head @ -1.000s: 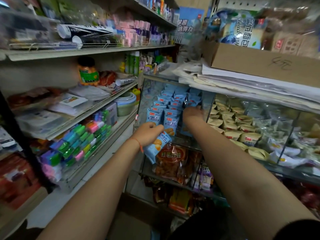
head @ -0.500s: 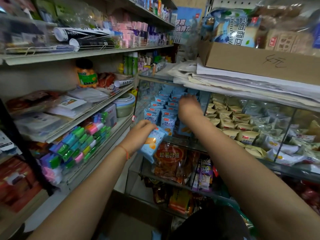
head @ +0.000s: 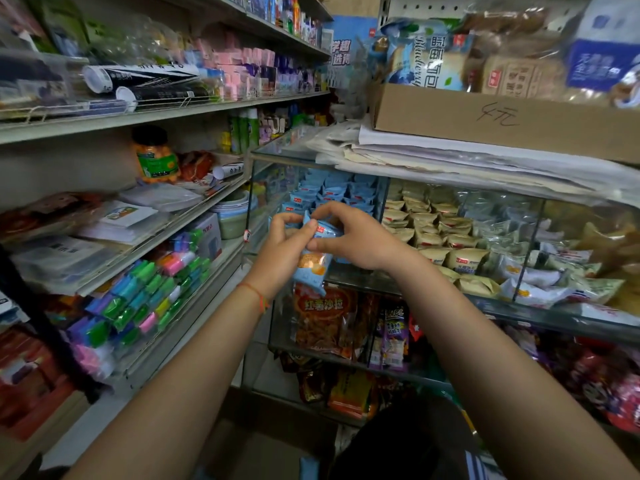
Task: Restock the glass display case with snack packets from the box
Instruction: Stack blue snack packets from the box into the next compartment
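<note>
My left hand (head: 282, 251) grips a small stack of light blue snack packets (head: 311, 268) in front of the glass display case (head: 360, 284). My right hand (head: 356, 237) pinches the top blue packet (head: 327, 231) of that stack between thumb and fingers. Behind both hands, rows of matching blue packets (head: 332, 192) fill the left compartment of the case's top shelf. Cream-coloured packets (head: 429, 230) fill the compartment to the right. The box the packets come from is not clearly in view.
A glass divider (head: 382, 199) separates the two compartments. Papers and a cardboard box (head: 502, 119) of bread lie on the case's top. Shelves (head: 145, 237) of stationery and goods stand close on the left. Orange and purple snack bags (head: 325, 317) hang on lower shelves.
My right hand has pulled back out of the blue-packet compartment and come to the packets in my left hand. My left hand has lifted its packets higher, up towards the top shelf.
</note>
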`<state>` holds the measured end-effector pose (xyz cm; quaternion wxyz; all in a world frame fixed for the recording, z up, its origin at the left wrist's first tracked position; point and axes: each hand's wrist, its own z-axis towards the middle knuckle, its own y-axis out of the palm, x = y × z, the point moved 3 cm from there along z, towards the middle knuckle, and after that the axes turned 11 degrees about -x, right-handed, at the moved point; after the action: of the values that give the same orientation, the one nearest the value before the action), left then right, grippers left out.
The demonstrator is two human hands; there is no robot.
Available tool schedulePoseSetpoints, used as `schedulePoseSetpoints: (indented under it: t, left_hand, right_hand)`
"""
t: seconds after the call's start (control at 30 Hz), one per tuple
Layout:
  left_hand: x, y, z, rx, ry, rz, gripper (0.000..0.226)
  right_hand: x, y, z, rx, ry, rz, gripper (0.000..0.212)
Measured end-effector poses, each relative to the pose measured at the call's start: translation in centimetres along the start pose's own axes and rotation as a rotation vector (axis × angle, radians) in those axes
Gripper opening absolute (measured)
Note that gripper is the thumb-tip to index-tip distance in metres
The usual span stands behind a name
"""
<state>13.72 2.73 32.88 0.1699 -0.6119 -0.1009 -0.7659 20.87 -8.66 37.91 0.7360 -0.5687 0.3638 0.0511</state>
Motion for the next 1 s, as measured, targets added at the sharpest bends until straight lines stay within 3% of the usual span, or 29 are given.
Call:
schedulePoseSetpoints:
  t: [0.07, 0.13, 0.23, 0.33, 0.5, 0.6, 0.77, 0.9, 1.0]
  left_hand:
    - [-0.3, -0.2, 0.4, 0.111, -0.014, -0.003, 0.022]
    - [-0.7, -0.9, 0.9, 0.196, -0.009, 0.245, 0.021]
    - [-2.4, -0.8, 0.8, 0.037, 0.030, 0.884, 0.036]
    - [-4.5, 0.1, 0.0, -0.109, 0.016, 1.167, 0.029]
    - [-4.9, 0.5, 0.4, -0.041, 0.008, 1.201, 0.020]
    - [-5.5, 0.7, 0.4, -0.048, -0.003, 1.212, 0.022]
    - [-5.6, 0.5, 0.4, -0.040, -0.018, 1.212, 0.025]
    - [-5.6, 0.5, 0.5, -0.044, -0.017, 1.219, 0.026]
    - [-5.4, 0.4, 0.4, -0.066, 0.007, 1.200, 0.030]
  right_hand:
    - [0.3, -0.7, 0.0, 0.112, 0.038, 0.047, 0.044]
    - [0.4, -1.4, -0.2, 0.298, 0.047, -0.009, 0.040]
    - [0.6, -1.4, -0.2, 0.415, 0.093, -0.442, 0.046]
    - [1.4, -0.1, 0.8, 0.338, 0.232, -0.654, 0.061]
    - [2.1, 1.5, 3.2, 0.250, 0.345, -0.979, 0.052]
    - [3.0, 1.9, 4.1, 0.159, 0.430, -1.021, 0.053]
    - [4.5, 2.4, 5.5, 0.010, 0.524, -1.029, 0.037]
    - [4.4, 2.7, 5.6, 0.063, 0.491, -1.049, 0.041]
    - [2.8, 2.9, 4.7, 0.178, 0.365, -1.021, 0.041]
